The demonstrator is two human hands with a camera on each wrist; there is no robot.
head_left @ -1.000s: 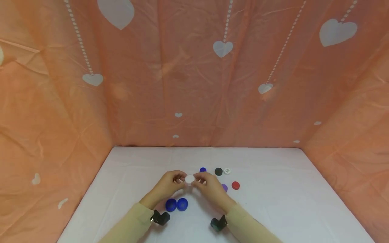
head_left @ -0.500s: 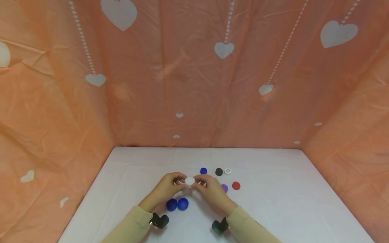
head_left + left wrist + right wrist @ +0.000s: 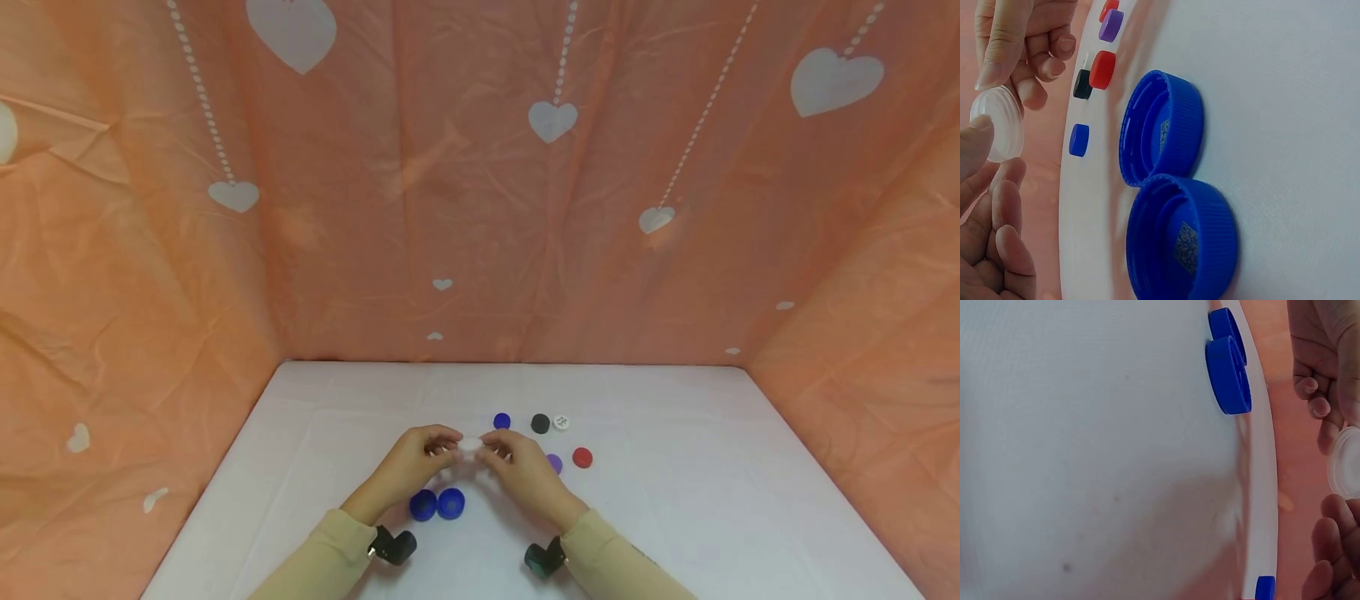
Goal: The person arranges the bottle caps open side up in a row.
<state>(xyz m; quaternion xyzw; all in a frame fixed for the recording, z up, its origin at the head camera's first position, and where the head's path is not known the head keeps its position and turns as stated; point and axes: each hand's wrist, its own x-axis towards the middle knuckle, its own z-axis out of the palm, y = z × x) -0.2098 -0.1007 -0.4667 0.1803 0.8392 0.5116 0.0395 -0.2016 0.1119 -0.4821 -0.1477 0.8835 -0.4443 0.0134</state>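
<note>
A round, whitish translucent screw cap point(image 3: 470, 444) is held above the white table between both hands. My left hand point(image 3: 412, 454) pinches its left edge with thumb and fingertips, and my right hand point(image 3: 521, 467) pinches the opposite edge. The left wrist view shows the ribbed side of the cap point(image 3: 999, 124) and a thumb across its face. Below the left hand, two large blue caps point(image 3: 423, 505) lie side by side with their hollow sides up; each has a small printed square code inside, as the left wrist view shows.
Beyond the right hand lie small caps: blue point(image 3: 502, 421), black point(image 3: 540, 423), white with dark marks point(image 3: 561, 422), red point(image 3: 582, 457) and purple point(image 3: 554, 463). Another red cap point(image 3: 1102, 70) shows in the left wrist view. Orange cloth point(image 3: 480, 208) with hearts surrounds the table point(image 3: 675, 467).
The whitish cap has tilted, so the head view shows its top as a thinner oval. It dipped slightly, then rose again. Both hands keep their hold; the other caps lie still.
</note>
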